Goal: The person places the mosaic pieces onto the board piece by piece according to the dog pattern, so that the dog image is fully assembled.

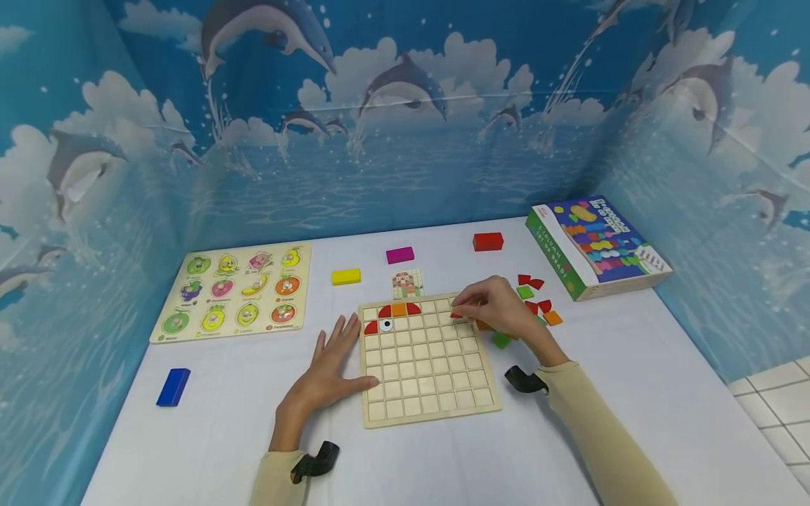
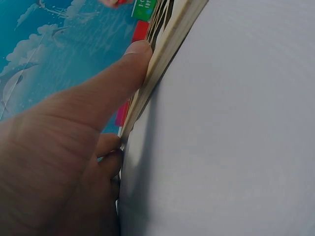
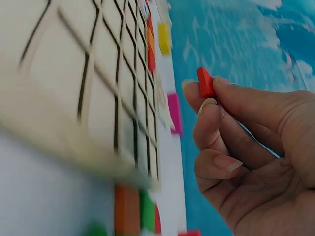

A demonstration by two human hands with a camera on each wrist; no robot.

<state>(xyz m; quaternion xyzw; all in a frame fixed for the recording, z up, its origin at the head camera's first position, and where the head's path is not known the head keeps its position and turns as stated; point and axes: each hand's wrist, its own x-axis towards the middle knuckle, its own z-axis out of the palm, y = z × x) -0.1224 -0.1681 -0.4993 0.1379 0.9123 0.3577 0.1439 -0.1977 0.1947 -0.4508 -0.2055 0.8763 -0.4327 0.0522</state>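
Note:
A wooden grid board point(image 1: 430, 377) lies flat on the white table. Along its left edge rests my left hand point(image 1: 325, 374), fingers spread, with the thumb on the rim in the left wrist view. Over the board's upper right corner, my right hand point(image 1: 500, 309) pinches a small red piece point(image 3: 205, 83) between thumb and fingertips; it is held above the grid. Red quarter-round pieces point(image 1: 370, 327), an orange square point(image 1: 399, 309) and a white tile with an eye point(image 1: 386, 325) sit in the board's upper left cells. A small pattern card point(image 1: 408, 283) lies just beyond the board.
Loose red, green and orange pieces point(image 1: 553, 318) lie right of the board, partly behind my right hand. Farther back are a yellow block point(image 1: 346, 277), a magenta block point(image 1: 400, 255), a red block point(image 1: 488, 242) and a box point(image 1: 598, 246). Leftward are a fruit board point(image 1: 237, 288) and blue block point(image 1: 174, 387).

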